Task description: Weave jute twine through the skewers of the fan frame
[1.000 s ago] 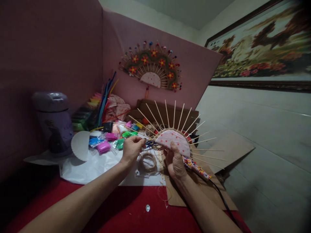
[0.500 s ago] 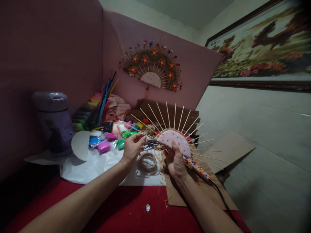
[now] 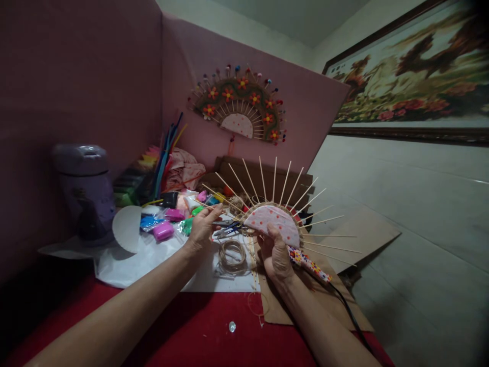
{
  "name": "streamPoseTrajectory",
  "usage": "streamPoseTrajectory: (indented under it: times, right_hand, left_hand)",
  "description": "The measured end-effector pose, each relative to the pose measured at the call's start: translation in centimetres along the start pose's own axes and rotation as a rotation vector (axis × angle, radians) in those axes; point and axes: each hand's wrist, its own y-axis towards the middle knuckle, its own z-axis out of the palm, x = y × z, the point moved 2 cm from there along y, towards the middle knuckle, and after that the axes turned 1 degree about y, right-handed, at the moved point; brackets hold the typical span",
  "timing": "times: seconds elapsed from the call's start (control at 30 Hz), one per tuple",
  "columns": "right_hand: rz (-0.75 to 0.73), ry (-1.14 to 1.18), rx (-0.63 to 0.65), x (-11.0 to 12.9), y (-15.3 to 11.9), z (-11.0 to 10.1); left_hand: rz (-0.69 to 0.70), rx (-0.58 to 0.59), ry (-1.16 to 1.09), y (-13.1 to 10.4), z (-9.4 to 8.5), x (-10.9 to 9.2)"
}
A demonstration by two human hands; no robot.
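I make out a half-round, red-dotted pink cloth panel with a matt face, smooth pale wooden sticks, a rough brown twine coil, and a glossy purple plastic-looking bottle.

No text can be read; the dark marks on the framed horse picture, above and right of the right fingers, are too small.

The person's left hand has moved left, farther from the fan's pink half-disc, uncovering more of the blue-handled tool between them.
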Motion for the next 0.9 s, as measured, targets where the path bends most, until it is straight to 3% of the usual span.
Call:
streamPoseTrajectory:
  times: [0.27,0.4,0.6,0.8,0.9]
  right_hand:
    - [-0.027,-0.022,0.034,-0.2,0.0,-0.1]
    - [-0.036,-0.011,-0.025,0.2,0.3,-0.2]
    - [-0.022,0.113,-0.151,0.7,1.1,-0.8]
    - [-0.066,0.142,-0.178,1.3,1.9,-1.3]
    - [-0.078,0.141,-0.178,1.4,2.1,-1.5]
  left_hand:
    - [-0.107,0.056,-0.105,0.4,-0.4,-0.3]
    - [-0.114,0.003,-0.144,1.1,-0.8,-0.8]
    - [0.010,-0.091,-0.198,2.4,-1.9,-3.1]
    - [0.106,-0.268,-0.210,4.8,-4.4,-4.6]
    - [0.153,-0.297,-0.174,5.3,-5.1,-4.9]
